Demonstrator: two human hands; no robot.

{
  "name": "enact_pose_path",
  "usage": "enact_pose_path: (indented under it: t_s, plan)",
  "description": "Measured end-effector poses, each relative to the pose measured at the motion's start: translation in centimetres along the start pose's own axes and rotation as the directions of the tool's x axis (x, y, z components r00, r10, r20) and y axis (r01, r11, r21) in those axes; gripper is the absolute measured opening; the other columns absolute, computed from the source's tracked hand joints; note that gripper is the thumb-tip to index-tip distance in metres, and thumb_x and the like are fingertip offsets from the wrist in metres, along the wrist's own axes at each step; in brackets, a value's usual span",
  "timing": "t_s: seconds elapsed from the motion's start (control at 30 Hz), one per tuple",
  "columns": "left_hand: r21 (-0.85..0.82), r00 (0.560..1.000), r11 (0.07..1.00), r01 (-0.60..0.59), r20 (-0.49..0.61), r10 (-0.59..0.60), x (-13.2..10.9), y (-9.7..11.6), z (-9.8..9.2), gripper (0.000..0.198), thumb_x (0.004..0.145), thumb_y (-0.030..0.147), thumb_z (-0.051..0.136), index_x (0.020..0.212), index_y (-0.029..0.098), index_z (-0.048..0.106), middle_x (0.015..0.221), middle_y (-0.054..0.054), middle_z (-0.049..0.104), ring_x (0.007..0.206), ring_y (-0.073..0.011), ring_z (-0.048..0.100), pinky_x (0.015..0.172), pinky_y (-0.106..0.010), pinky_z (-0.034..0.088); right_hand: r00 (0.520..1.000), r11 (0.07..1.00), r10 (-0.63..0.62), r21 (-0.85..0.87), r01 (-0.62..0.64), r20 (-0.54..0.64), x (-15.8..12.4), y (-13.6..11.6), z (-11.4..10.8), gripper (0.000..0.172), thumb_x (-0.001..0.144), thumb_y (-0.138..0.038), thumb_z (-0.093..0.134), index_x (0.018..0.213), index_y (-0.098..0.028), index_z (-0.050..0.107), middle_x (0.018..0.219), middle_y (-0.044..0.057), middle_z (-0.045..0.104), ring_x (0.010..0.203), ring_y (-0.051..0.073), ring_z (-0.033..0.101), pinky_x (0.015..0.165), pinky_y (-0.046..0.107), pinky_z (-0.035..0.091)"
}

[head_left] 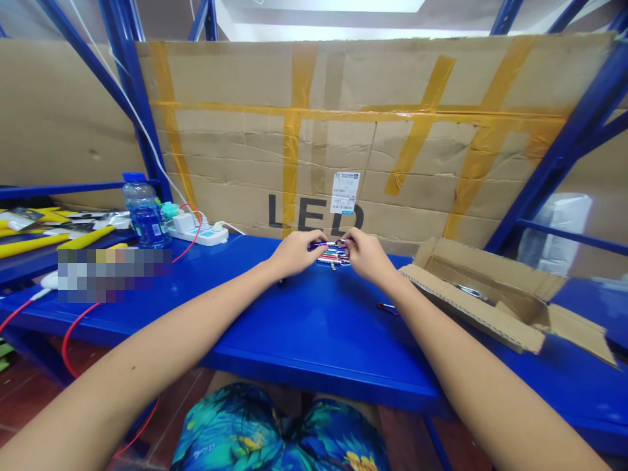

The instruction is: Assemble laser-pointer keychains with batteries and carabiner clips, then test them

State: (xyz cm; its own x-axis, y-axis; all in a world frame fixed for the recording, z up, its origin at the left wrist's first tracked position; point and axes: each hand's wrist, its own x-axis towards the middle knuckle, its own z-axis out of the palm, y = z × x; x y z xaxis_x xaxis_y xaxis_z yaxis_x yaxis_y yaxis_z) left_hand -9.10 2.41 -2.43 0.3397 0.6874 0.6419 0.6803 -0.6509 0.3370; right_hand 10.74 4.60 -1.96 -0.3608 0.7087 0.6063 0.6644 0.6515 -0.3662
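My left hand (297,252) is closed around one end of a slim, dark purple metal rod (331,244) with a silvery part. At its other end is a small dark clip (340,243), pinched by my right hand (366,254). Fingers hide parts of both, so the rod's exact kind is unclear. Just beneath the hands lies a small pile of similar slim coloured metal pieces (333,260), red, blue and silver. One more red piece with a clip (387,308) lies apart, partly covered by my right forearm.
An open cardboard box (471,324) with a silvery metal piece inside stands right on the blue table (318,340). At left are a bottle (144,212), a white power strip (206,234), a red cable (73,333) and yellow-handled items (34,245). Large cardboard (235,157) stands behind.
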Motion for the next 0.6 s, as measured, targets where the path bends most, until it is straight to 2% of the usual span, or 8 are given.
enact_pose_path:
  t_s: [0.23,0.33,0.4,0.5,0.57,0.6]
  plan:
    - [-0.012,0.999,0.999,0.034,-0.018,-0.034,0.31,-0.66,-0.51,0.019,0.088,0.027,0.058,0.101,0.019,0.070,0.086,-0.003,0.071,0.073,-0.0152,0.058,0.067,-0.028,0.041,1.000,0.998,-0.011,0.067,0.013,-0.023,0.00,0.47,-0.41,0.037,0.080,-0.006,0.041,0.099,-0.020,0.069,0.077,0.004,0.067,0.070,0.019,0.057,0.068,0.028,0.039]
    - [-0.026,0.999,0.999,0.031,-0.036,-0.032,0.37,-0.69,-0.59,0.018,0.088,0.026,0.058,0.100,0.019,0.069,0.087,-0.003,0.071,0.073,-0.0151,0.058,0.068,-0.028,0.042,1.000,0.995,0.015,0.099,-0.014,-0.007,0.10,0.58,-0.28,0.036,0.077,-0.007,0.043,0.094,-0.020,0.071,0.068,0.003,0.064,0.067,0.018,0.056,0.066,0.029,0.039]
    - [-0.035,0.998,0.999,0.027,-0.063,-0.029,0.43,-0.71,-0.65,0.016,0.088,0.024,0.058,0.098,0.019,0.069,0.089,-0.003,0.071,0.075,-0.0155,0.059,0.070,-0.028,0.043,0.997,0.972,0.076,0.219,-0.081,0.032,0.28,0.62,-0.09,0.029,0.077,-0.009,0.045,0.088,-0.020,0.070,0.062,0.001,0.061,0.062,0.017,0.055,0.064,0.029,0.041]
    - [-0.051,0.996,0.999,0.000,-0.092,-0.005,0.50,-0.71,-0.71,0.013,0.088,0.022,0.058,0.095,0.018,0.069,0.093,-0.004,0.070,0.082,-0.0164,0.060,0.076,-0.029,0.045,0.964,0.822,0.182,0.508,-0.258,0.195,0.48,0.40,0.11,0.015,0.076,-0.015,0.051,0.079,-0.019,0.065,0.061,0.001,0.062,0.058,0.016,0.056,0.061,0.029,0.045]
    - [-0.061,0.995,0.998,-0.027,-0.093,0.021,0.47,-0.63,-0.62,0.011,0.088,0.021,0.059,0.094,0.018,0.069,0.093,-0.004,0.070,0.082,-0.0161,0.060,0.078,-0.030,0.045,0.941,0.701,0.175,0.634,-0.326,0.290,0.41,0.00,0.10,0.009,0.075,-0.020,0.056,0.078,-0.017,0.065,0.068,0.004,0.066,0.062,0.017,0.059,0.063,0.030,0.047]
    - [-0.064,0.995,0.997,-0.041,-0.088,0.036,0.43,-0.54,-0.52,0.011,0.087,0.021,0.060,0.094,0.019,0.069,0.092,-0.004,0.069,0.081,-0.0156,0.059,0.078,-0.030,0.045,0.937,0.669,0.149,0.665,-0.332,0.317,0.30,-0.24,0.06,0.010,0.075,-0.023,0.058,0.078,-0.016,0.065,0.072,0.006,0.068,0.065,0.017,0.061,0.065,0.030,0.048]
